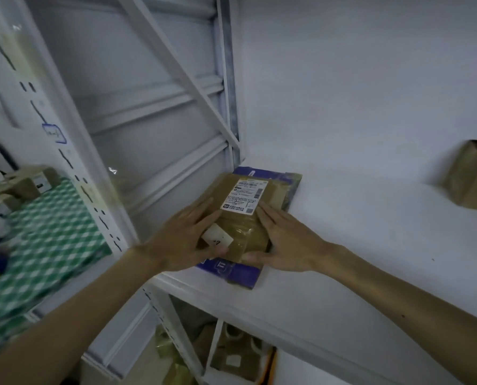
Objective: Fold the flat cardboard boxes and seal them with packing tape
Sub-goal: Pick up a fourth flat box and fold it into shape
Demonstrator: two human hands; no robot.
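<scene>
Far left: green checked cloth (45, 234), blurred, beside the rack post (73, 151).

Left hand (184, 243): flat, fingers (201, 209) straight along the parcel's left side, thumb on the near face by a white tag (217, 238). No curl round anything seen.

Parcel (248, 232): brown, already taped, printed label (244, 197) on top. It lies on a blue flat pack (240, 276), which sits at the front left corner of the white shelf (356, 245).

Right hand (284, 243): also flat, straight fingers against the parcel's right side, thumb at the near edge. It grips nothing.

Far right: another brown box (473, 182), well apart.

Judgement: the step looks like seating the sealed parcel. To do it well, press evenly from both sides, square it to the pack below, and keep it back from the shelf edge.
</scene>
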